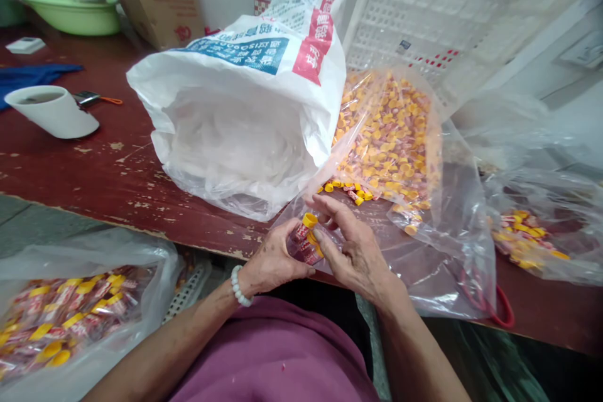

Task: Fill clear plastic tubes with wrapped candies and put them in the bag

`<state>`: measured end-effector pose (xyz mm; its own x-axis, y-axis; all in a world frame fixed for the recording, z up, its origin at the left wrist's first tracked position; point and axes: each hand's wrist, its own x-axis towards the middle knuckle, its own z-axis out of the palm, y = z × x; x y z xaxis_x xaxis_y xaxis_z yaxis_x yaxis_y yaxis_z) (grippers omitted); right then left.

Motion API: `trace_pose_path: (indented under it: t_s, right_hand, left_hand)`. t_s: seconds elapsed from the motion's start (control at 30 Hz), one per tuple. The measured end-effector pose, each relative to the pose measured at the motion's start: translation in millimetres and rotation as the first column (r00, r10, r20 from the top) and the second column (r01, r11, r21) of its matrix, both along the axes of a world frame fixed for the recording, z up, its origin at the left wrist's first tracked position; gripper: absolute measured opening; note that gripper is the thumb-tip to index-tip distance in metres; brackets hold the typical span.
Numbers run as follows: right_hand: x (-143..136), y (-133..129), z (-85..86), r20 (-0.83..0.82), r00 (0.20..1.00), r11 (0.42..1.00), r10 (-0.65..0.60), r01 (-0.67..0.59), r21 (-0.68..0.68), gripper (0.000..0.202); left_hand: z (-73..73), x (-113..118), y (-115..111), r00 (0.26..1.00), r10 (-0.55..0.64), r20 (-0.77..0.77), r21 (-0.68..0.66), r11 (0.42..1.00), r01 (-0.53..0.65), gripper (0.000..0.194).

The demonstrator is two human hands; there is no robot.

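Observation:
My left hand [274, 259], with a pale bead bracelet [240, 286] on its wrist, is closed around a few small tubes [302, 233] with yellow caps and red-and-white labels. My right hand [351, 245] faces it from the other side, fingers stretched out and apart, its thumb tip at one of the yellow caps. Clear plastic shows around the tubes, but I cannot tell whether they are inside a small bag. Just beyond my hands, several loose yellow-capped pieces [358, 193] lie on the table at the mouth of a large clear bag [464, 226].
A large white sack [211, 69] gapes on the worn red table [117, 182]. Many yellow-capped tubes [386, 132] fill the clear bag; another bag [527, 239] lies right. At lower left is a bag of tubes [70, 308]. A white cup [51, 116] and green basin [70, 9] stand left.

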<state>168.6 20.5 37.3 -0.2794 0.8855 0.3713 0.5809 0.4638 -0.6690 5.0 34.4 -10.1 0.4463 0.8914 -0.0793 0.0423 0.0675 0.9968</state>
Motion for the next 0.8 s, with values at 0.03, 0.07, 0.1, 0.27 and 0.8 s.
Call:
trace_pose_path:
  t_s: [0.03, 0.07, 0.1, 0.27, 0.8]
  right_hand:
    - [0.2, -1.2, -0.1, -0.011, 1.000, 0.999, -0.025, 0.025, -0.025, 0.046]
    - [0.6, -2.3, -0.5, -0.015, 0.999, 0.998, -0.045, 0.045, -0.032, 0.045]
    - [0.9, -3.3, -1.2, -0.007, 0.999, 0.998, -0.052, 0.052, -0.023, 0.042]
    - [-1.4, -8.0, -12.3, 0.118, 0.993, 1.000, 0.014, -0.012, -0.020, 0.046]
    - [46.8, 53.2, -66.4, 0.154, 0.853, 0.863, -0.499, 0.505, -0.004, 0.022]
  left_hand:
    - [0.8, 0.4, 0.4, 1.000, -0.004, 0.008, -0.012, 1.000, 0.005, 0.053]
    - [1.6, 0.7, 0.8, 1.000, -0.009, 0.006, -0.020, 1.000, 0.009, 0.053]
    - [2.3, 0.9, 1.1, 1.000, -0.014, 0.007, -0.029, 0.999, 0.014, 0.051]
    - [2.2, 2.4, -1.0, 0.990, -0.046, 0.134, -0.081, 0.995, 0.057, 0.044]
    - [-0.9, -0.9, 4.5, 0.992, 0.014, 0.122, -0.289, 0.957, 0.023, 0.044]
